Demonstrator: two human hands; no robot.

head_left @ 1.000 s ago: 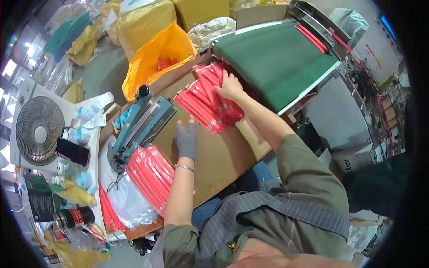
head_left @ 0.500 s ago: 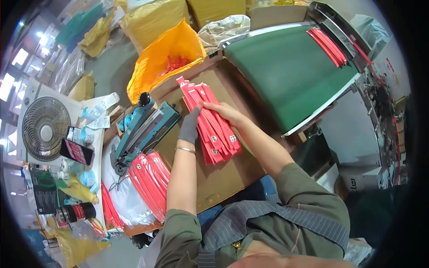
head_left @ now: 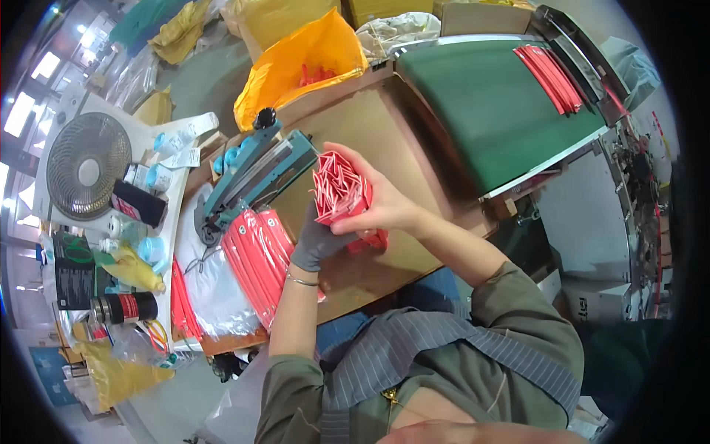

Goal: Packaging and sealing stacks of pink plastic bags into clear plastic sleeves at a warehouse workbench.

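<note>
Red strips [head_left: 341,194], mid-frame: end-on, long axis receding lower right; left hand [head_left: 314,241], right hand [head_left: 386,203] clamped round; formerly broadside

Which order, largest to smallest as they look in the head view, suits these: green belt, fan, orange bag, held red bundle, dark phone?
1. Green belt
2. Fan and orange bag: too alike to rank
3. Held red bundle, though partly covered
4. Dark phone

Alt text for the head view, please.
Gloved left hand and bare right hand clasp a bundle of red strips, ends facing the camera, over brown cardboard. Left, a teal device; right, a green belt.
</note>
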